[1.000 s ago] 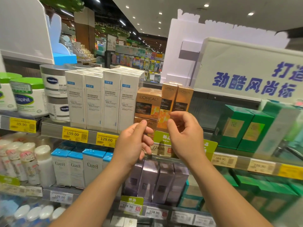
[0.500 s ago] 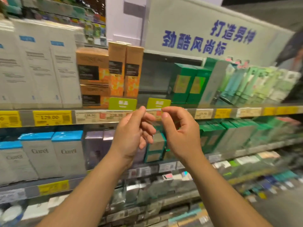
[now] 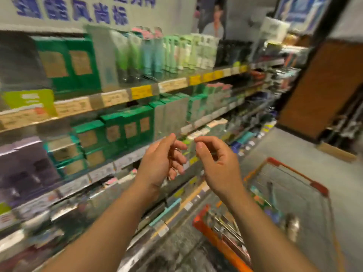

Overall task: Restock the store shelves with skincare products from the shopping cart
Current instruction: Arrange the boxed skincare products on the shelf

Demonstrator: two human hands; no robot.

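Head view, heavily blurred. Both hands are raised in mid-air in front of the shelves (image 3: 125, 99), clear of the stock. The left hand (image 3: 163, 161) is empty, its fingers loosely curled and apart. The right hand (image 3: 216, 163) is also empty, thumb and forefinger drawn close together with nothing seen between them. The two hands are near each other but not touching.

Compared with half a second ago, the view has swung to the right: the orange boxes have left the frame, and the green boxes (image 3: 66, 63) now sit toward the left end of the upper shelf, with a row of tubes (image 3: 157, 54) beside them. Further green boxes occupy the shelf below. The hands hold much the same posture as before, slightly wider apart.

The shopping cart (image 3: 294, 203) has come into view at the lower right, on the floor beside the shelving. Coloured packages lie inside it; the blur prevents identifying them.
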